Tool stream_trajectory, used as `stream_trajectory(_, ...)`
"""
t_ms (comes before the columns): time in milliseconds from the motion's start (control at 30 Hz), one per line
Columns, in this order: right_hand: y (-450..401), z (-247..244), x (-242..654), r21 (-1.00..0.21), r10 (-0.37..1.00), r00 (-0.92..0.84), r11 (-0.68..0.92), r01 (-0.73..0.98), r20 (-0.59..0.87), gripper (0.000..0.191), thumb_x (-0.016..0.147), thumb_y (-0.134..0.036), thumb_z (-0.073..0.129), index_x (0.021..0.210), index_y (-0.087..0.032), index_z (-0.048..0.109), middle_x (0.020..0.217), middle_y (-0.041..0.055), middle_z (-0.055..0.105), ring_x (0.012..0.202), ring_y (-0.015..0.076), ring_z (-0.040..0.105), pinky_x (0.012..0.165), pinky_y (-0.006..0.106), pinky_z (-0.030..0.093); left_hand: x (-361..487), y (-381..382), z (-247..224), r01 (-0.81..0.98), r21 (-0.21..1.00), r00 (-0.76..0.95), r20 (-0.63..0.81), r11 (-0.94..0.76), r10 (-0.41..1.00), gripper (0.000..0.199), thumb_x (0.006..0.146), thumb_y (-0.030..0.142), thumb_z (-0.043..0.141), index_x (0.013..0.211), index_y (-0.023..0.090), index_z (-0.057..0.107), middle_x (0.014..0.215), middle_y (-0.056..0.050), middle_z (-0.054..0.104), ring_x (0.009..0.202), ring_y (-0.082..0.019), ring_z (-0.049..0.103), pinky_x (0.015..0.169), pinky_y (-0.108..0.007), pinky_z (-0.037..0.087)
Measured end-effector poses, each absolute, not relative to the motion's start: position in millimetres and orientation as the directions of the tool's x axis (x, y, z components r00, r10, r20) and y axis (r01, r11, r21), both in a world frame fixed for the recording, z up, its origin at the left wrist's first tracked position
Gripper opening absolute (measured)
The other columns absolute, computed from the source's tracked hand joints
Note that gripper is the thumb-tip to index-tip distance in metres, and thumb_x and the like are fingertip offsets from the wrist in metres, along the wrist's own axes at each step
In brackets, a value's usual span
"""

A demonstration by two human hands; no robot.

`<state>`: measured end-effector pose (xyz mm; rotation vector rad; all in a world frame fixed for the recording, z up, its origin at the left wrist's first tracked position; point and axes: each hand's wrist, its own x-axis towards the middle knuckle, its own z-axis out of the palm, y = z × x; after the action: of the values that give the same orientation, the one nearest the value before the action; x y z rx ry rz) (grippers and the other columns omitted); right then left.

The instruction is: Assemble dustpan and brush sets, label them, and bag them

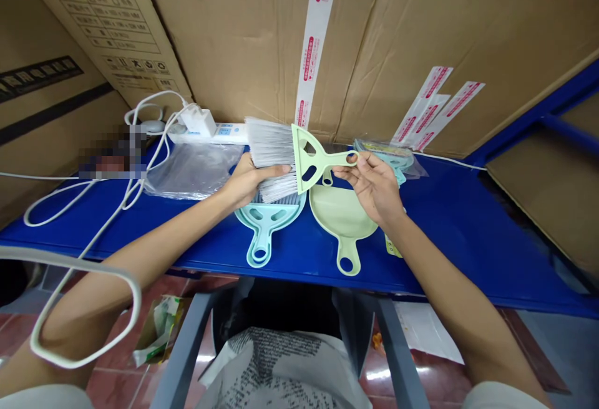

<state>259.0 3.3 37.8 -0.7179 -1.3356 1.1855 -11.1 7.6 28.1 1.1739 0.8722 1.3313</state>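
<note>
Left hand [250, 179] grips the green brush [314, 161] by its bristles [271, 138]. Right hand [377, 189] pinches its handle [337, 159] near the green dustpan [343, 216]

The left grip [248, 181] holds the grey bristles [271, 141] of a pale green brush [321, 161], thumb laid across them, while the right grip [377, 187] pinches the looped end of its handle. Nearer the body than the left grip, a light blue dustpan [299, 209] lies on the blue tabletop [449, 209] with a matching brush [266, 212] nested in it. Between the grips, also nearer the body, lies a pale green dustpan [344, 209]. Clear plastic bags [191, 172] lie left of the left grip; a white power strip [236, 131] lies beyond it. Cardboard [262, 41] stands behind both grips, and a white cable [138, 303] loops over the left forearm.
</note>
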Motion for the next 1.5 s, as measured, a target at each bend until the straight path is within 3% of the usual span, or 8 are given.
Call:
stream_trajectory(133, 3.1, 37.7, 258.4, -0.910, 0.924, -0.109, 0.330, -0.252, 0.366, 0.039, 0.091, -0.059, 0.084, 0.094, -0.025, 0.064, 0.102, 0.0014, 0.069, 0.098, 0.0221, 0.081, 0.100, 0.040, 0.067, -15.0, 15.9, 26.6, -0.155, 0.927, -0.041, 0.340, -0.342, 0.940, 0.054, 0.067, 0.043, 0.100, 0.110, 0.022, 0.075, 0.123, -0.009, 0.080, 0.120, -0.030, 0.074, 0.108, -0.042, 0.060)
stream_trajectory(233, 3.6, 37.0, 258.8, -0.908, 0.924, -0.074, 0.352, -0.226, 0.376, 0.040, 0.092, -0.061, 0.082, 0.096, -0.026, 0.064, 0.101, 0.0012, 0.070, 0.100, 0.0233, 0.081, 0.101, 0.042, 0.067, -26.3, 23.2, 27.2, 0.166, 0.760, -0.229, 0.650, -0.629, 0.725, 0.050, 0.079, 0.051, 0.091, 0.117, 0.027, 0.068, 0.124, -0.008, 0.073, 0.117, -0.027, 0.069, 0.103, -0.041, 0.059)
stream_trajectory(367, 3.0, 36.5, 258.1, -0.905, 0.917, -0.085, 0.363, -0.223, 0.389, 0.041, 0.092, -0.063, 0.082, 0.096, -0.026, 0.064, 0.101, 0.0013, 0.070, 0.098, 0.0231, 0.082, 0.100, 0.042, 0.068, -38.8, 21.9, 31.8, 0.567, 0.440, -0.015, 0.851, -0.696, 0.525, 0.028, 0.087, 0.049, 0.085, 0.102, 0.029, 0.073, 0.104, -0.007, 0.070, 0.113, -0.032, 0.063, 0.110, -0.056, 0.050)
stream_trajectory(467, 0.4, 37.4, 255.9, -0.908, 0.918, -0.103, 0.351, -0.229, 0.382, 0.042, 0.092, -0.063, 0.082, 0.096, -0.026, 0.064, 0.101, 0.0014, 0.069, 0.096, 0.0229, 0.082, 0.098, 0.043, 0.068, -39.0, 14.8, 32.9, 0.647, 0.325, 0.132, 0.843, -0.690, 0.521, 0.015, 0.086, 0.040, 0.086, 0.095, 0.031, 0.077, 0.099, -0.007, 0.072, 0.118, -0.039, 0.061, 0.114, -0.070, 0.039)
stream_trajectory(633, -5.6, 39.4, 250.9, -0.908, 0.924, -0.120, 0.323, -0.267, 0.364, 0.044, 0.087, -0.062, 0.088, 0.095, -0.025, 0.065, 0.099, -0.0004, 0.070, 0.091, 0.0219, 0.083, 0.097, 0.041, 0.069, -37.4, 8.4, 28.9, 0.691, 0.285, 0.133, 0.853, -0.664, 0.505, 0.012, 0.086, 0.036, 0.088, 0.095, 0.032, 0.081, 0.108, -0.011, 0.075, 0.129, -0.047, 0.056, 0.113, -0.080, 0.029)
stream_trajectory(800, -9.2, 39.5, 247.2, -0.911, 0.916, -0.148, 0.333, -0.245, 0.374, 0.044, 0.090, -0.063, 0.085, 0.097, -0.026, 0.063, 0.100, -0.0007, 0.069, 0.090, 0.0215, 0.083, 0.099, 0.043, 0.069, -38.8, 10.1, 25.7, 0.687, 0.279, 0.175, 0.833, -0.671, 0.525, 0.008, 0.090, 0.038, 0.085, 0.096, 0.034, 0.081, 0.113, -0.008, 0.077, 0.132, -0.045, 0.056, 0.113, -0.078, 0.030)
stream_trajectory(1033, -12.7, 40.2, 245.0, -0.904, 0.909, -0.162, 0.333, -0.269, 0.383, 0.042, 0.088, -0.059, 0.088, 0.097, -0.025, 0.065, 0.099, -0.0010, 0.069, 0.093, 0.0223, 0.084, 0.100, 0.043, 0.068, -37.7, 10.1, 28.4, 0.726, 0.149, 0.252, 0.851, -0.671, 0.461, 0.010, 0.091, 0.035, 0.085, 0.101, 0.035, 0.081, 0.112, -0.006, 0.079, 0.119, -0.041, 0.063, 0.107, -0.072, 0.037)
stream_trajectory(1500, -14.9, 36.9, 246.5, -0.875, 0.860, -0.208, 0.416, -0.247, 0.467, 0.037, 0.093, -0.055, 0.086, 0.099, -0.024, 0.069, 0.101, -0.0001, 0.076, 0.090, 0.0214, 0.084, 0.094, 0.042, 0.072, -47.4, 20.2, 24.9, 0.759, -0.046, 0.371, 0.850, -0.650, 0.373, 0.007, 0.099, 0.035, 0.075, 0.098, 0.027, 0.075, 0.116, -0.009, 0.075, 0.120, -0.041, 0.065, 0.103, -0.068, 0.040)
